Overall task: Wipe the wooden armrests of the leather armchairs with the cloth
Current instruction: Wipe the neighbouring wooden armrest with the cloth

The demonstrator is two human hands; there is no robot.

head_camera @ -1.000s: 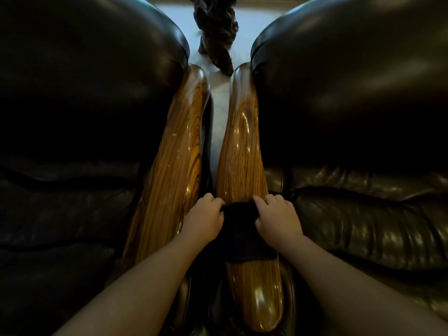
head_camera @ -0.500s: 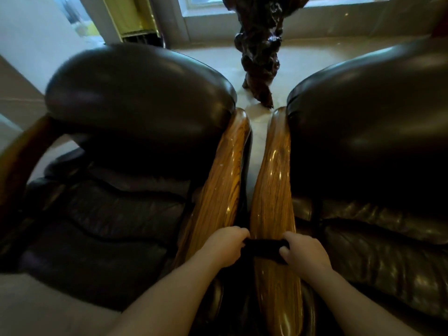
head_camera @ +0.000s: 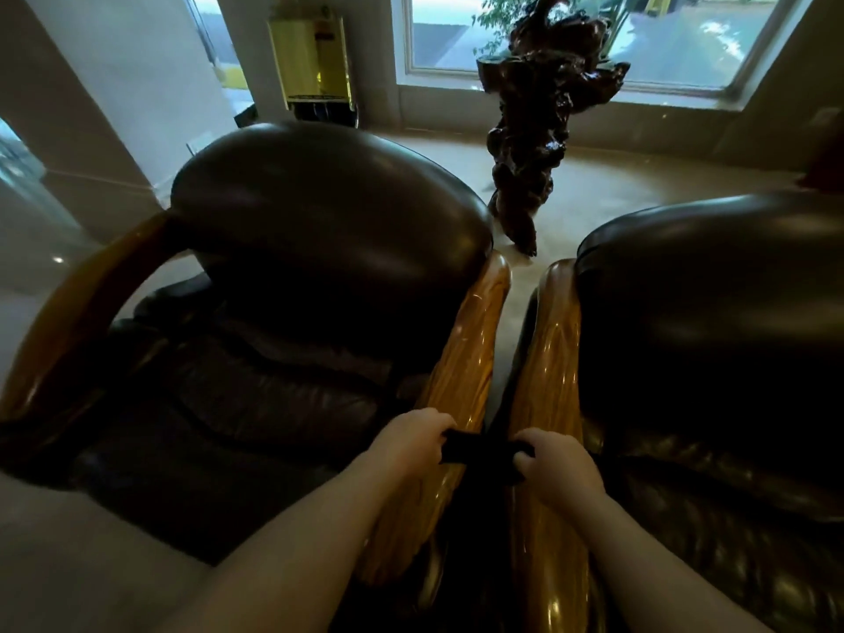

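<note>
Left hand and right hand fingers curled tight on black cloth, stretched crosswise over the gap between left armrest and right armrest. Risk: cloth sags into the gap, missing wood. Armrests run lengthwise away toward the carved stand.

The one camera sits on the person's head, looking forward and down from close above at two chairs side by side, with a window far ahead.
</note>
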